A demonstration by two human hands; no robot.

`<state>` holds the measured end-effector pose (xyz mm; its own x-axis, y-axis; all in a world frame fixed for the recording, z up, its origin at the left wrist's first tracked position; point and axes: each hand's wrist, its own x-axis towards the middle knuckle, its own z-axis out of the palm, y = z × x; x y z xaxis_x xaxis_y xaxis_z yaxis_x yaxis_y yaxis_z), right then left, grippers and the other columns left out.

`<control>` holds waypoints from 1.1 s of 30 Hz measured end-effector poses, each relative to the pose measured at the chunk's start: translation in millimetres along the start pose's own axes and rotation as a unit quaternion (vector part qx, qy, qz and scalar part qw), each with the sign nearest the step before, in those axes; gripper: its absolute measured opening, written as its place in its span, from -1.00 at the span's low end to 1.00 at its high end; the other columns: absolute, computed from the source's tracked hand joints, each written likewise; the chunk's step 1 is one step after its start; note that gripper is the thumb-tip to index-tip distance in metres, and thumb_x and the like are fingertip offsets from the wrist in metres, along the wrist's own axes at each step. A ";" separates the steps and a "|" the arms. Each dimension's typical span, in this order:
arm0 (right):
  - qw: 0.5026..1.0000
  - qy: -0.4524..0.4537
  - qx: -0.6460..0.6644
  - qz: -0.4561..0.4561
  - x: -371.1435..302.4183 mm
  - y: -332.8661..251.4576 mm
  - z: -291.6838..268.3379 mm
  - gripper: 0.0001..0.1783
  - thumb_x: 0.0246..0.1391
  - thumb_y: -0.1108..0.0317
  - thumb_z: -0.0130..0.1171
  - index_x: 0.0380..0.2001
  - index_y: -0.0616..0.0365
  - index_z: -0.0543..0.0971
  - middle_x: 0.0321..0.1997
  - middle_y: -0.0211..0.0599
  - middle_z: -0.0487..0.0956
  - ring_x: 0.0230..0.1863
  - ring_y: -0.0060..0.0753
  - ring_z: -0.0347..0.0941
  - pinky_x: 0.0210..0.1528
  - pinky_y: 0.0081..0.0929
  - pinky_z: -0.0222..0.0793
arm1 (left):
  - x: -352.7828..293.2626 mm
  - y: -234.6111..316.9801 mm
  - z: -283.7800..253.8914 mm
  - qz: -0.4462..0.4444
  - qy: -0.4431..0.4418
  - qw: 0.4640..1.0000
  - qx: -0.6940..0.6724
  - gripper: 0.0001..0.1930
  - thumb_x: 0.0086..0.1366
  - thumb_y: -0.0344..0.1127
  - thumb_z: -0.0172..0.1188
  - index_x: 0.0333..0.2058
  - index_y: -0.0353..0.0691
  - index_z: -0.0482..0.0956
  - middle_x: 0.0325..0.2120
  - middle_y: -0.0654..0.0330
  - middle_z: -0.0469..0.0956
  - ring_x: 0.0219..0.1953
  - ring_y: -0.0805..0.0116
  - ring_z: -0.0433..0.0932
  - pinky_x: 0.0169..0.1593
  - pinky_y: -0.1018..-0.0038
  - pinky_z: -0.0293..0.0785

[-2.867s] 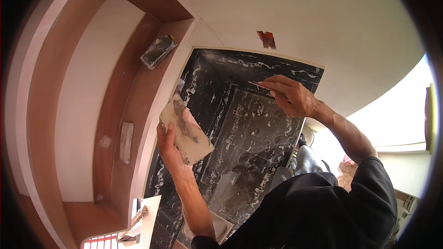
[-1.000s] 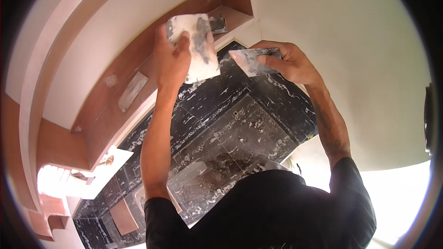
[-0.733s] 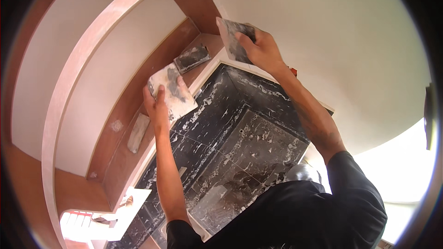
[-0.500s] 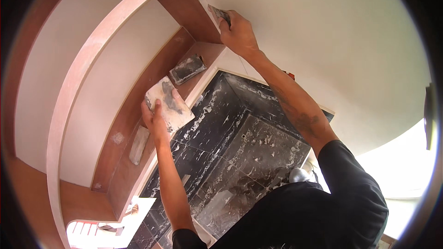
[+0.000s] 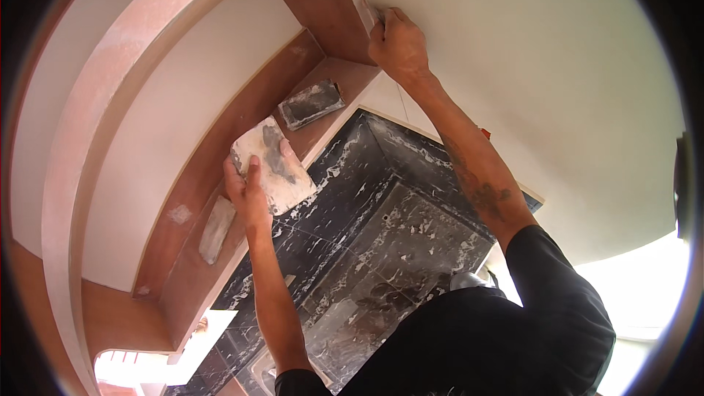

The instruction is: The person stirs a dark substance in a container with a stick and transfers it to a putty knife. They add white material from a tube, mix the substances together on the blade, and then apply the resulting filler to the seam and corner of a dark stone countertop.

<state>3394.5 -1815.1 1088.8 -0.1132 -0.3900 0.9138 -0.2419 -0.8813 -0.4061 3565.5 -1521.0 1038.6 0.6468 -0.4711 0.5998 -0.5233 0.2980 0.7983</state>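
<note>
My left hand (image 5: 248, 194) holds a flat, pale square board (image 5: 290, 185) smeared with grey filler, fingers spread beneath and the thumb on top. My right hand (image 5: 402, 48) is closed round a putty knife (image 5: 379, 15), mostly hidden by the fingers. Its blade lies at the edge of the white wall (image 5: 513, 88), where that meets a reddish-brown panel (image 5: 323, 7). A dusty, dark rectangular tool (image 5: 312, 105) rests on the brown ledge beyond the board. Nearer on the same ledge lies a pale, smeared oblong piece (image 5: 218, 229).
A curved pale band (image 5: 95, 95) arches across the left in front of the shelf recess. Below the ledge are black marbled tiles (image 5: 330, 205) and a dusty tiled floor (image 5: 411, 242). A small red object (image 5: 485, 134) shows behind my right forearm.
My right hand has moved slightly right and down along the wall edge with the putty knife, whose blade now shows less. The view has shifted a little; my left hand still holds the board.
</note>
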 end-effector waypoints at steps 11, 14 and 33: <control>0.998 0.001 -0.065 -0.015 -4.7 -0.9 14.3 -0.80 0.08 0.42 0.07 -0.29 0.33 0.57 -0.31 0.06 0.59 -0.32 0.14 0.56 -0.25 -0.04 0.52 | -1.5 8.1 2.4 0.003 -0.003 1.000 0.011 -0.67 0.38 -0.35 0.14 0.05 -0.38 0.41 -0.06 0.08 0.54 -0.05 0.38 0.50 0.08 0.43 0.40; 0.997 0.008 -0.080 -0.019 -7.1 -4.4 20.2 -0.79 0.08 0.42 0.08 -0.26 0.31 0.57 -0.26 0.03 0.59 -0.26 0.10 0.56 -0.24 -0.05 0.53 | -2.4 8.5 2.3 -0.009 -0.003 1.000 -0.001 -0.67 0.39 -0.35 0.14 0.05 -0.38 0.42 -0.06 0.08 0.54 -0.05 0.37 0.50 0.09 0.43 0.40; 1.000 -0.005 -0.011 0.008 -27.7 -14.5 -9.5 -0.69 0.12 0.49 0.04 -0.06 0.30 0.56 -0.15 -0.02 0.56 -0.14 0.09 0.52 -0.08 -0.06 0.46 | -0.4 1.5 -1.4 0.002 -0.004 1.000 -0.025 -0.68 0.39 -0.32 0.16 0.03 -0.37 0.44 -0.07 0.10 0.55 -0.05 0.39 0.51 0.08 0.44 0.41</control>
<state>3392.0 -1789.1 1069.3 -0.1080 -0.4073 0.9069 -0.2615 -0.8685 -0.4212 3565.2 -1519.2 1039.7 0.6406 -0.4758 0.6026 -0.4978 0.3402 0.7978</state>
